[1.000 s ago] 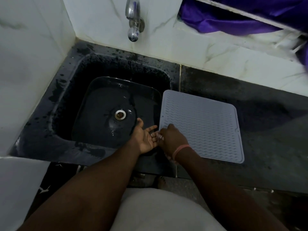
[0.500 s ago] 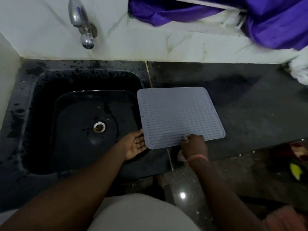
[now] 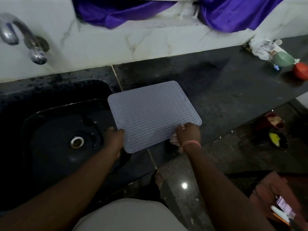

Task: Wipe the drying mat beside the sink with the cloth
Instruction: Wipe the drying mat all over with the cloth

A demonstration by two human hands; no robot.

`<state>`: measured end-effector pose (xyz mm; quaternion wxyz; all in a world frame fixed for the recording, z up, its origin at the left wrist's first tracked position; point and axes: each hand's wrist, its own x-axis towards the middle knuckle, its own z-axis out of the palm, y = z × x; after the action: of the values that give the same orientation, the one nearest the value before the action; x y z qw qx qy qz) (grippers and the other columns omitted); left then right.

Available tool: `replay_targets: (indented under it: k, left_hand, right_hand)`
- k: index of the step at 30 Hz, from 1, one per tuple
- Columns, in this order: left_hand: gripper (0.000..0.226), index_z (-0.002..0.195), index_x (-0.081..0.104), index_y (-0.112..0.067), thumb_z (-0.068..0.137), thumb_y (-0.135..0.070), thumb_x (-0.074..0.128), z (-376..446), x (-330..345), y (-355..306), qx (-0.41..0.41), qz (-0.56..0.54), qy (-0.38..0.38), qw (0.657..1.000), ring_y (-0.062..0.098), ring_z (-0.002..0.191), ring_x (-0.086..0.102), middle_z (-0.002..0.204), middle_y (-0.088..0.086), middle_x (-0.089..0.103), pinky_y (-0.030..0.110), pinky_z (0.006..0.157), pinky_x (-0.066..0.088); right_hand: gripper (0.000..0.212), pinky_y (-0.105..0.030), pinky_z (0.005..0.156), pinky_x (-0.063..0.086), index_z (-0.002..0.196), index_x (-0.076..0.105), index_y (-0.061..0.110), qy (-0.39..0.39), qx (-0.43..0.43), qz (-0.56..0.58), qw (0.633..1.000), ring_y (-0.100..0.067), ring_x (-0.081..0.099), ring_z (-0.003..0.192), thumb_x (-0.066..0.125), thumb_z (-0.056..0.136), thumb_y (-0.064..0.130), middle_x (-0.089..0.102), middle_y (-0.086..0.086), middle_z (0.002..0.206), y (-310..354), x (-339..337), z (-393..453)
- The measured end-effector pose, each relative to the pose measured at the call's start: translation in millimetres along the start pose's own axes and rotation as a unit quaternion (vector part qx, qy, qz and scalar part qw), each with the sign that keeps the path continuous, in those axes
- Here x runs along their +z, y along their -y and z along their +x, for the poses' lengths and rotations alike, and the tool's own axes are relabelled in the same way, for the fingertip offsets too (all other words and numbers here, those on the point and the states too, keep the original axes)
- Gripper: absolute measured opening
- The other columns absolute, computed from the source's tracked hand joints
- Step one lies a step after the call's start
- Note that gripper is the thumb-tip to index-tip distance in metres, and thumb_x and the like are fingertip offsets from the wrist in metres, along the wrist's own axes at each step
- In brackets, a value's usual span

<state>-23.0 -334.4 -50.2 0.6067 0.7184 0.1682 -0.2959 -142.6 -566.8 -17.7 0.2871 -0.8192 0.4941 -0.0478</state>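
Gripping one mat (image 3: 154, 116), left hand (image 3: 115, 137) curls beneath; right hand (image 3: 189, 134) seemingly clutches one cloth (image 3: 175, 140).

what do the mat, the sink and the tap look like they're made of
The drying mat looks like soft silicone or rubber: matte grey, with moulded wavy ridges and a raised rim. The sink seems to be glossy black stone, composite or enamel; highlights and water drops shine on it, but the exact material is unclear. The tap looks like polished chromed metal, with bright reflections.
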Motion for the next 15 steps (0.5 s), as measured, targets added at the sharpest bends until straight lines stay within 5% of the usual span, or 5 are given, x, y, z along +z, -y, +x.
replay_targets:
  k: [2, 5, 10, 12, 15]
  left_hand:
    - [0.045, 0.138, 0.051, -0.014, 0.094, -0.016, 0.055, 2.4, 15.1, -1.9, 0.125, 0.202, -0.061, 0.970, 0.030, 0.119, 0.057, 0.135, 0.014, 0.055, 0.037, 0.097, 0.049]
    - [0.052, 0.148, 0.046, -0.015, 0.097, -0.015, 0.054, 10.4, 49.5, -10.2, 0.230, 0.343, 0.010, 0.911, 0.030, 0.136, 0.043, 0.151, 0.013, 0.044, 0.036, 0.119, 0.029]
    - [0.056, 0.149, 0.046, -0.025, 0.094, -0.019, 0.056, 28.7, 92.4, -16.9, 0.264, 0.466, 0.102, 0.838, 0.030, 0.140, 0.035, 0.156, 0.011, 0.038, 0.041, 0.120, 0.021]
    - [0.066, 0.151, 0.040, -0.034, 0.090, -0.029, 0.064, 35.2, 90.4, -18.5, 0.264, 0.523, 0.105, 0.803, 0.032, 0.143, 0.030, 0.159, 0.010, 0.032, 0.046, 0.120, 0.022]
    - [0.078, 0.153, 0.031, -0.041, 0.086, -0.044, 0.070, 36.2, 85.0, -18.6, 0.249, 0.602, 0.089, 0.753, 0.036, 0.143, 0.024, 0.163, 0.006, 0.022, 0.055, 0.115, 0.026]
  right_hand:
    - [0.030, -0.033, 0.082, 0.053, 0.102, 0.071, 0.001, 0.000, 0.002, -0.036, 0.999, -0.032, 0.066, 0.094, 0.061, 0.094, 0.028, 0.066, -0.019, 0.110, -10.2, -5.8, 16.6]
    - [0.028, -0.032, 0.078, 0.050, 0.102, 0.069, 0.003, 0.031, -0.035, -0.049, 0.998, -0.034, 0.063, 0.099, 0.058, 0.095, 0.028, 0.058, -0.015, 0.106, -6.6, 9.3, 7.8]
    - [0.019, -0.034, 0.069, 0.045, 0.084, 0.068, 0.001, 0.170, -0.156, -0.008, 0.973, -0.035, 0.063, 0.085, 0.063, 0.087, 0.019, 0.063, -0.020, 0.087, 9.1, 42.2, -49.1]
    - [0.024, -0.031, 0.061, 0.043, 0.073, 0.069, -0.002, 0.152, -0.147, 0.031, 0.977, -0.031, 0.063, 0.072, 0.068, 0.085, 0.019, 0.067, -0.020, 0.074, 2.7, 23.6, -25.9]
    - [0.028, -0.029, 0.064, 0.043, 0.080, 0.073, 0.001, 0.064, -0.068, 0.020, 0.995, -0.028, 0.065, 0.074, 0.064, 0.092, 0.025, 0.070, -0.017, 0.080, -21.6, -24.5, 40.8]
